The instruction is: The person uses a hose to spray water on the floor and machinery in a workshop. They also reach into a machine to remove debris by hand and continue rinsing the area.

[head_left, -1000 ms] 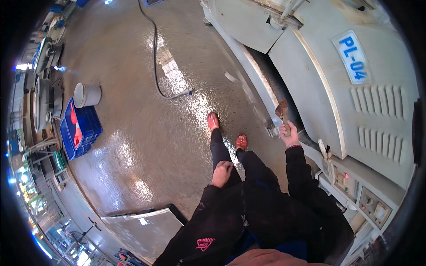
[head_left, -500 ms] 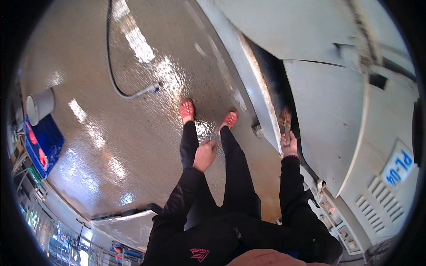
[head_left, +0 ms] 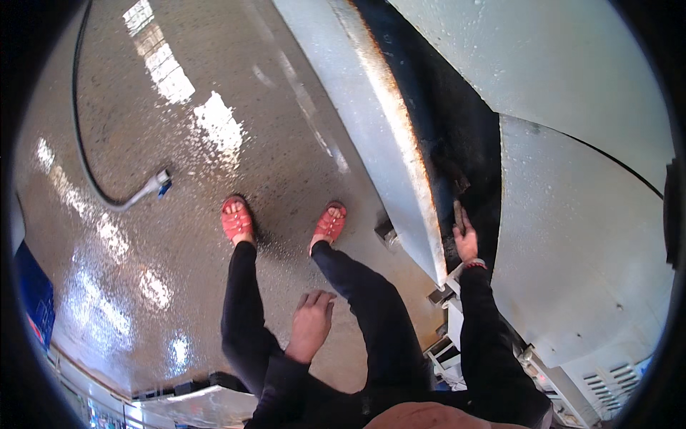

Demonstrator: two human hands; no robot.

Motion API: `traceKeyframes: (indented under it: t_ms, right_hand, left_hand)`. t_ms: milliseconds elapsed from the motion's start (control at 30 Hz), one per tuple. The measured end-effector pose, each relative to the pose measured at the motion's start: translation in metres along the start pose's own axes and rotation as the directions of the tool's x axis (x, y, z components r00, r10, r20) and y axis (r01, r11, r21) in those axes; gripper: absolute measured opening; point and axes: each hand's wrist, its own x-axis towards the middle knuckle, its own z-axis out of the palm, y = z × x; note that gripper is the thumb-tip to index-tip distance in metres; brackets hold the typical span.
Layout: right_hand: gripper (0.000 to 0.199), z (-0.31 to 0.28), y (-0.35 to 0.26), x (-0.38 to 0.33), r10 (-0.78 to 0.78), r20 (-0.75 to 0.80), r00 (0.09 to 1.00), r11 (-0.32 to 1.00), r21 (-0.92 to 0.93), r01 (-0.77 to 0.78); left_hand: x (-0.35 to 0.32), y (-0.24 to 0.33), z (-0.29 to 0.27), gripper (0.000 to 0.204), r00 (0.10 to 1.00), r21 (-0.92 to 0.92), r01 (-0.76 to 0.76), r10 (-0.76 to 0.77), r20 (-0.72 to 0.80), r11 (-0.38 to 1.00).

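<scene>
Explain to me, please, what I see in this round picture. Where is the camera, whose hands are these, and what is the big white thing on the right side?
The camera sits on a person's head and looks straight down, so you see that person's own body from above. Its wide lens bends straight lines and makes the picture round.

The person wears dark clothes and red sandals and stands on a wet floor that shines with reflected light. The left hand hangs loose by the leg, open and holding nothing. The right hand reaches into a dark opening of a large white machine and grips a small brownish thing; what it is, I cannot tell.

On the floor lies a black hose with a pale nozzle at its end.
</scene>
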Motion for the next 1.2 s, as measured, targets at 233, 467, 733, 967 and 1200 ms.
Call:
traceKeyframes:
  t_ms: [233,467,733,967,1200]
  right_hand:
    - [0.055,-0.007,0.017,-0.009,-0.033,-0.198,0.98,0.999,0.016,0.037]
    - [0.057,0.026,-0.001,0.054,0.029,-0.183,0.983,0.986,0.165,0.002]
    - [0.059,-0.002,-0.084,0.228,-0.381,-0.663,0.645,0.92,-0.2,0.338]
    - [0.064,0.014,-0.064,0.184,-0.741,-0.334,0.583,0.647,-0.587,0.486]
    - [0.084,0.021,-0.012,0.134,-0.269,-0.29,0.918,0.794,-0.607,0.041]
  left_hand:
    - [0.027,0.031,-0.036,0.021,1.0,-0.21,-0.022,0.019,-0.015,0.977]
    - [0.056,0.02,-0.049,0.018,0.999,-0.159,0.013,-0.019,-0.039,0.987]
    - [0.097,-0.027,-0.037,0.016,0.996,-0.27,-0.094,0.093,-0.016,0.958]
    - [0.152,-0.048,-0.049,0.02,0.907,-0.032,-0.377,0.362,-0.218,0.926]
    - [0.15,-0.026,-0.01,0.018,0.793,-0.033,-0.545,0.528,0.304,0.838]
